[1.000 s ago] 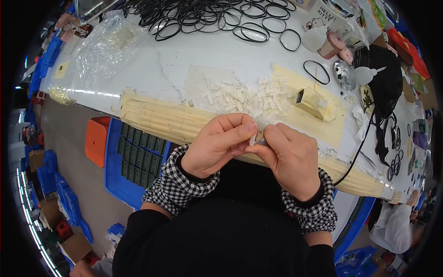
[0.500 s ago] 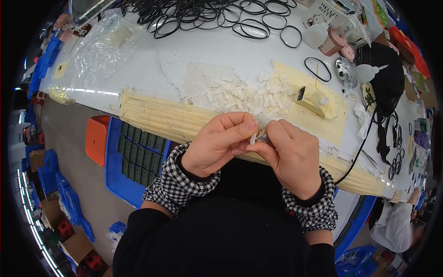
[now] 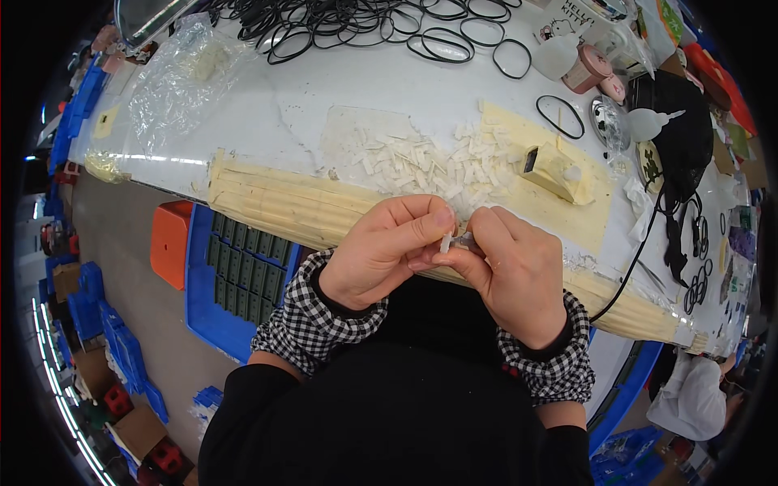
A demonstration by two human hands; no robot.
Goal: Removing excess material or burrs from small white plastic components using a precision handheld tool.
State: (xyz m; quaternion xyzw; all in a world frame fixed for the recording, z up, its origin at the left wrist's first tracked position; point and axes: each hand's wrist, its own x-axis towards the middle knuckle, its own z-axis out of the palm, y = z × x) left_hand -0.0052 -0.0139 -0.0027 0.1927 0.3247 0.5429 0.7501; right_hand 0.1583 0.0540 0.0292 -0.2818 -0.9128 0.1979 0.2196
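Both hands meet just over the table's padded front edge. My left hand (image 3: 393, 243) pinches a small white strip-like piece (image 3: 446, 242) between thumb and fingers. Close beside it, my right hand (image 3: 515, 263) is closed around a small grey metallic piece (image 3: 465, 240), mostly hidden by the fingers; its kind cannot be made out. The tip of the grey piece points at the white piece and seems to touch it or nearly so. Just beyond my hands lies a loose pile of short white strips (image 3: 429, 166).
A yellow taped block (image 3: 559, 174) stands right of the pile. Black rubber rings (image 3: 442, 47) lie at the back. Clear plastic bags (image 3: 182, 81) are at the far left, cups (image 3: 587, 69) at the far right. A blue crate (image 3: 194, 304) and orange stool (image 3: 171, 243) stand below left.
My right hand has shifted very slightly right, and a bit more of the grey piece shows between the hands. My left hand keeps its pinch in nearly the same place.
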